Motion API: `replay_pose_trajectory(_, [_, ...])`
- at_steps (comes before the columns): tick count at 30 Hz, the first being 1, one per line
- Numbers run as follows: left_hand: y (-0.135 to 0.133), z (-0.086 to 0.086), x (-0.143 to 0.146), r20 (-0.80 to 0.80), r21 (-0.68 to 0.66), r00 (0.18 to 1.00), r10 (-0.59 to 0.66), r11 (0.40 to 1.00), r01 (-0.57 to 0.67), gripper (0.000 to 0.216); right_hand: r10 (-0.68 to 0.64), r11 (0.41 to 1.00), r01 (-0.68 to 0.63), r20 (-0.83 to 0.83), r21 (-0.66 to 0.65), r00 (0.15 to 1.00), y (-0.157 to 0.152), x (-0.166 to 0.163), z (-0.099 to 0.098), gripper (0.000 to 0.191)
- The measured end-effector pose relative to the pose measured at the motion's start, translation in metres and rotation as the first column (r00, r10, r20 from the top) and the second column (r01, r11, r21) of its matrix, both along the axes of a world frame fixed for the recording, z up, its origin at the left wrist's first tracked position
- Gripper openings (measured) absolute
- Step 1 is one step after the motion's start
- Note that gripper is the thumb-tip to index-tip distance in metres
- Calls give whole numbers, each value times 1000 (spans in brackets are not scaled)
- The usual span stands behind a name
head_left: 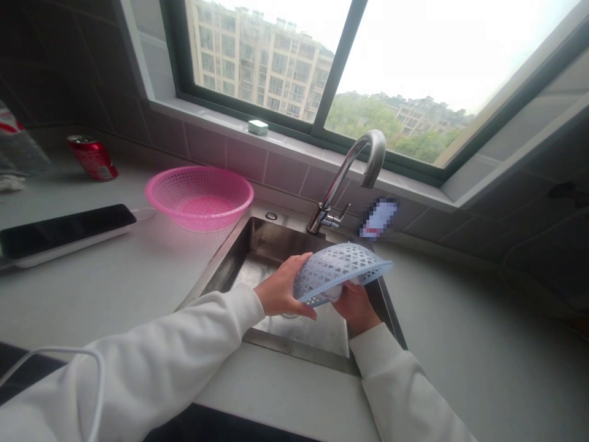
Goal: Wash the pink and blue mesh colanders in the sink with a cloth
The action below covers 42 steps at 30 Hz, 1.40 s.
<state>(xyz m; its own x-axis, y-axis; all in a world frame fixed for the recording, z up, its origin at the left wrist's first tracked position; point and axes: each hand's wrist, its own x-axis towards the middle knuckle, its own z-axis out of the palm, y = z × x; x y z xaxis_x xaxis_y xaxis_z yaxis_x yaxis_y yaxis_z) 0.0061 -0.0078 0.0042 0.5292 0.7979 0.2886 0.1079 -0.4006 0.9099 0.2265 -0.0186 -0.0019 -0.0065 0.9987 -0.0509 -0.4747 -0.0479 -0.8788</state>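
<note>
Over the sink, a light blue plastic colander [340,267] with heart-shaped holes is tilted, its open side turned down toward me. My left hand [286,287] grips its left rim, thumb below and fingers on the outer wall. My right hand [356,306] reaches under the rim into the hollow, its fingers closed on a whitish, soft-looking cloth [332,293] pressed against the inside. Most of the cloth and the right fingertips are hidden by the colander and the hand.
Below lies the steel sink [299,344], with a curved faucet [340,178] behind it. A pink basket [200,199], a red can [93,158] and a black-topped long item [67,233] stand on the left counter. A small green-white block [257,127] sits on the sill.
</note>
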Motion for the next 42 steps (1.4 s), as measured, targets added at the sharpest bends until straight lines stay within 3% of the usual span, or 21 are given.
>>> replay_pose_trajectory(6, [3, -6, 0, 28, -19, 1000, 12, 1000, -12, 139, 135, 987, -148, 166, 66, 977, -7, -21, 11, 51])
replay_pose_trajectory(14, [2, -2, -6, 46, -42, 997, -64, 997, 65, 115, -25, 1000, 25, -28, -5, 999, 0, 5, -3, 49])
replay_pose_trajectory(21, [1, -4, -3, 97, -46, 994, -58, 997, 63, 121, 166, 979, -182, 158, 88, 973, -8, -15, 5, 47])
replay_pose_trajectory(27, [4, -6, -4, 78, -14, 995, -67, 998, 68, 121, 31, 998, -32, 11, 60, 999, 0, 4, -5, 47])
replay_pose_trajectory(34, [4, -10, -1, 130, -1, 988, -82, 997, 83, 129, 141, 983, -153, 117, 105, 983, -5, -12, -2, 51])
replay_pose_trajectory(38, [7, -13, -3, 148, -67, 986, -82, 993, 93, 136, 73, 993, -76, 38, 92, 997, 1, 3, -4, 48])
replay_pose_trajectory(42, [5, -10, -3, 116, -140, 991, -74, 986, 90, 119, 48, 996, -49, 10, 81, 999, 2, 9, -6, 45])
